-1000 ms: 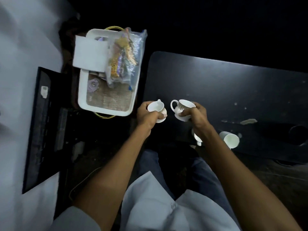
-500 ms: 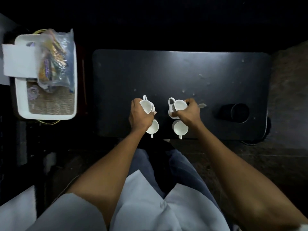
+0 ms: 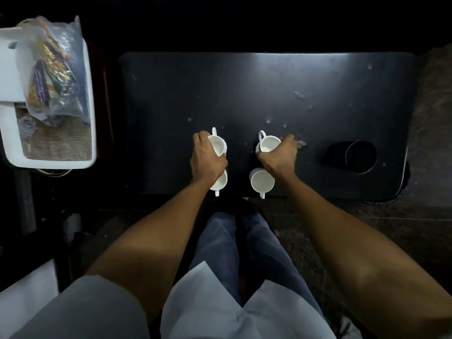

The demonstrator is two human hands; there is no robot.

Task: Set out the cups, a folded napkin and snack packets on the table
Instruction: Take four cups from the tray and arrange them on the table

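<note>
My left hand (image 3: 206, 159) grips a white cup (image 3: 217, 145) by its side, handle pointing away from me, low over the black table (image 3: 244, 94). My right hand (image 3: 277, 156) grips a second white cup (image 3: 268, 143) the same way. Two more white cups stand at the table's near edge, handles toward me: one (image 3: 220, 182) partly hidden under my left wrist, the other (image 3: 261, 183) just below my right hand. A clear bag of snack packets (image 3: 55, 69) and a white napkin (image 3: 9, 67) lie in a white tray (image 3: 89, 99) at the far left.
A dark cup holder recess (image 3: 360, 156) sits at the table's right end. Small pale specks dot the table top. The tray holds a woven mat (image 3: 57, 143). My knees are below the table's near edge.
Both hands carried their cups from beside the tray to the table's middle, above the two standing cups. The view swung right, so the tray now sits at the far left.
</note>
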